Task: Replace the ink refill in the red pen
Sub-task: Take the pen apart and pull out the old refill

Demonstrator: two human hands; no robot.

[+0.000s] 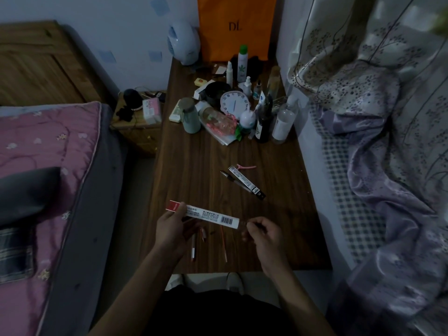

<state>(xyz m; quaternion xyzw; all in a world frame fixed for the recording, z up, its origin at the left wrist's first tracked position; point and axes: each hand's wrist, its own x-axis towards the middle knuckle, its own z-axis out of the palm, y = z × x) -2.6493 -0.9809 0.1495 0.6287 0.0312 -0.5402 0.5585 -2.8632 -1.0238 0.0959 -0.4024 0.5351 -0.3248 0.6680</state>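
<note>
From my end the job looks about halfway. The red pen is already in pieces on the surface (206,166), close to its near edge. The pen barrel (193,248) lies left of centre, and a short pen piece (203,234) sits just beside its upper end. A thin loose refill (223,243), which I take to be the spent one, lies a little to the right. The new refill is not out yet, and after that the pen has to be loaded and screwed back together. My left grip (171,229) is curled round the red end of the refill packet (211,215), thumb on top, holding it level above the pen parts. My right grip (263,230) is pinched, thumb against forefinger, at the packet's barcode end. Whether it has the flap or a refill tip I cannot tell in this dim light. The barrel lies on the surface under the left grip, partly hidden by it, and the loose refill lies between the two grips; neither grip touches them. Further toward the far edge lie a second packet (244,181), a dark pen (226,175) and a pink clip (247,167), well apart from my work.
</note>
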